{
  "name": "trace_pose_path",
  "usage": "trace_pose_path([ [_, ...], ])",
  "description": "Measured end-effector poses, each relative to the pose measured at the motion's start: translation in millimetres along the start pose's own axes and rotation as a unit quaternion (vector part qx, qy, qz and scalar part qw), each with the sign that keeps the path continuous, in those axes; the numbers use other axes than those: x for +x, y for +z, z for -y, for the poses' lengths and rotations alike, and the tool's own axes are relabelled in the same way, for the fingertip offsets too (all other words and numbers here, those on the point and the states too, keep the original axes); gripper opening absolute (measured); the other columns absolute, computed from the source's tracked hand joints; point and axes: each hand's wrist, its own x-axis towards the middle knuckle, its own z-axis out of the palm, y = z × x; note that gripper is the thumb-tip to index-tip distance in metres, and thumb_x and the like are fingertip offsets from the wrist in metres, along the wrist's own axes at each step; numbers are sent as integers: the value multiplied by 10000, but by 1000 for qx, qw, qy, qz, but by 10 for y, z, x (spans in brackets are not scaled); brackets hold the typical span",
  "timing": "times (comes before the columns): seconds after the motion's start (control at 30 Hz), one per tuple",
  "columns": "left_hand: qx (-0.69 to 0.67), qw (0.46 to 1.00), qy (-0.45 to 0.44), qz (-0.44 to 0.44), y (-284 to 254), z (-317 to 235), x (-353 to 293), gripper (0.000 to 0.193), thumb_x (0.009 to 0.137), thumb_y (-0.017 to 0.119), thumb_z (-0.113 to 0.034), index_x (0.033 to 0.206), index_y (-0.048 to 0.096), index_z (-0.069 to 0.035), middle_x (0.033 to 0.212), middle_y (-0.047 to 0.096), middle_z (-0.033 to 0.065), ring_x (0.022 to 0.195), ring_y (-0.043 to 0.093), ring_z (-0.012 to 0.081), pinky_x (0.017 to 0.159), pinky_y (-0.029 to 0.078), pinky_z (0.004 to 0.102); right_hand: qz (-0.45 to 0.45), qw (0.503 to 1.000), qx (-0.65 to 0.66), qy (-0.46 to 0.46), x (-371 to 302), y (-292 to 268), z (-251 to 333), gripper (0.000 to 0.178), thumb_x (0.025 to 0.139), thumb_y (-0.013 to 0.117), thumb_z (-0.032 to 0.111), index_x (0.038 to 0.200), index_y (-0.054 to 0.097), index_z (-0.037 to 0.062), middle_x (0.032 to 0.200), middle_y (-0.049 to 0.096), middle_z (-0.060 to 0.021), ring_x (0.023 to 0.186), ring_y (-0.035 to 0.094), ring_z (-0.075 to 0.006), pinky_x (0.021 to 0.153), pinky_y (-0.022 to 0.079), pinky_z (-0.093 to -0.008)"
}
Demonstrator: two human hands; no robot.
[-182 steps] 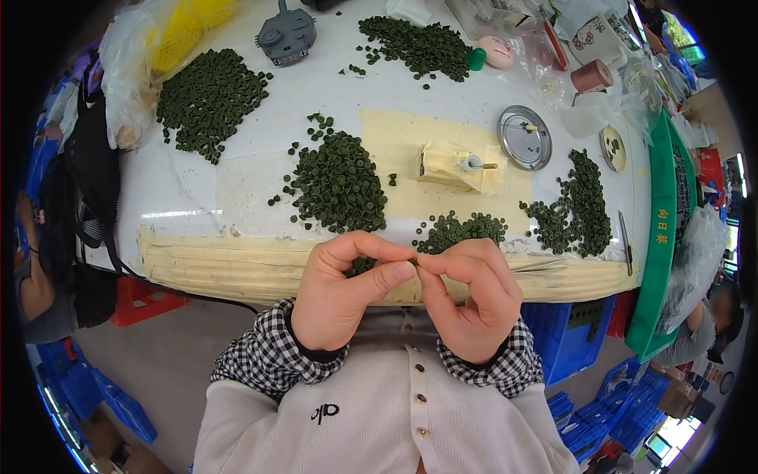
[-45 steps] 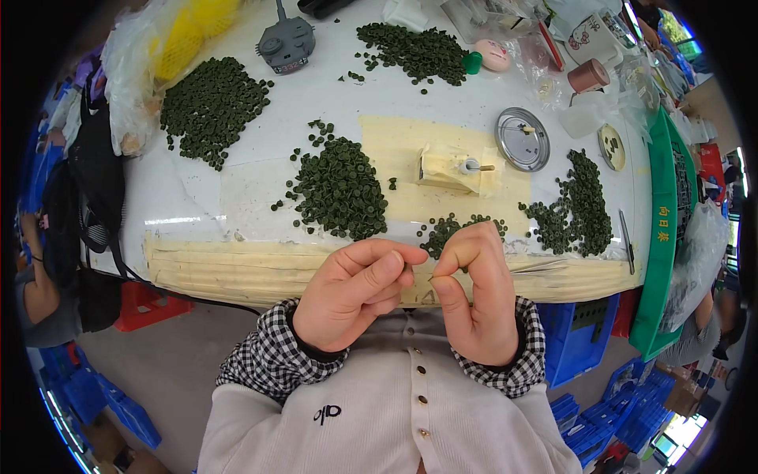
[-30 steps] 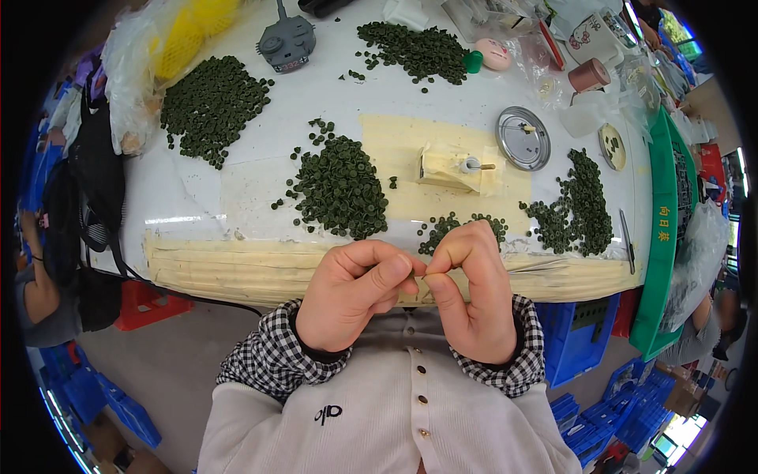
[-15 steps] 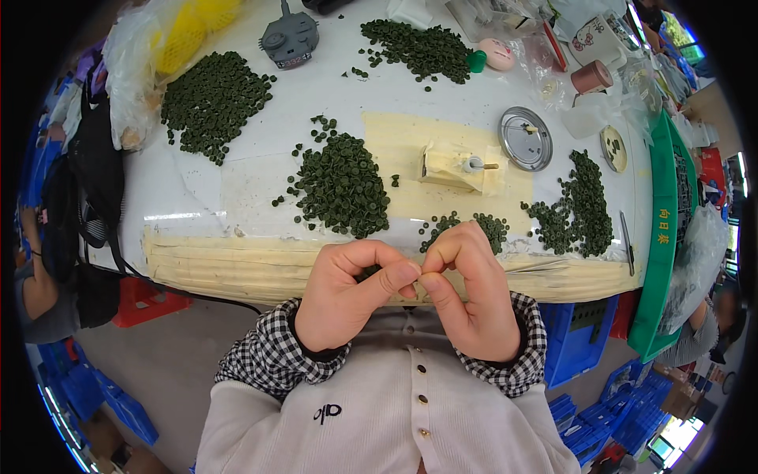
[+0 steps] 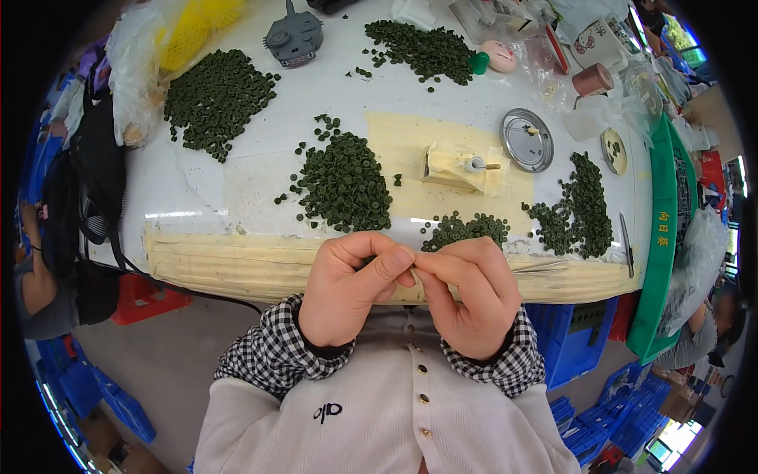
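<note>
— Holding anything there?
— Both grips pinch narrow — my left hand and right hand meet at the fingertips by the bench's near edge; what's between them, I cannot tell.

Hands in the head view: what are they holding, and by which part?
Left hand and right hand pinch something tiny between their fingertips; it is too hidden to identify.

A white table fills the upper part of the view, w/ a cream padded strip along its near edge and a green band at the right end. Below it is a grey floor. Blue plastic crates stand under the table at right, a red stool at left. Bright daylight, esp. at the far right.
</note>
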Motion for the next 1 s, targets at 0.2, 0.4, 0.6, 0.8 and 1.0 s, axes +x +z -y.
trace_pose_path([
  [0.2, 20, 1000, 4, 5, 15, -26, -8, 195, 917, 562, -194, 847, 612, -19, 713, 618, 51, 530, 407, 42, 478, 303, 192, -11, 1000, 9, 2, -21, 6, -14, 243, 667, 706, -61, 894, 662, 14, 757, 568, -71, 639, 550, -190, 535, 448, -270],
  [0.4, 37, 999, 13, -10, 48, -28, -16, 197, 915, 567, -199, 839, 609, -23, 705, 614, 52, 533, 415, 44, 478, 303, 194, 7, 998, 38, 44, -20, -25, -9, 241, 672, 706, -63, 898, 666, 10, 755, 558, -68, 635, 539, -181, 535, 437, -259],
  [0.6, 20, 999, 49, -5, 55, 52, 4, 135, 899, 582, -117, 854, 626, 2, 706, 606, 17, 521, 367, 6, 454, 297, 160, 7, 997, 60, 38, -33, -32, -15, 249, 667, 708, -73, 898, 666, 10, 768, 560, -66, 643, 542, -175, 541, 439, -257],
  [0.8, 12, 999, 52, -1, 83, 58, 26, 135, 897, 589, -125, 835, 627, -11, 710, 602, 7, 549, 383, 2, 469, 307, 160, -7, 1000, 29, 11, -36, -42, -4, 255, 666, 712, -71, 903, 669, 14, 766, 561, -63, 655, 556, -176, 547, 454, -264],
  [1.0, 164, 985, 51, -6, 109, -121, -36, 135, 898, 567, -90, 916, 649, 15, 809, 662, 38, 663, 508, 31, 593, 413, 184, 29, 998, 28, 52, -7, -118, -20, 262, 677, 708, -65, 919, 678, 29, 779, 576, -65, 668, 572, -175, 555, 468, -265],
])
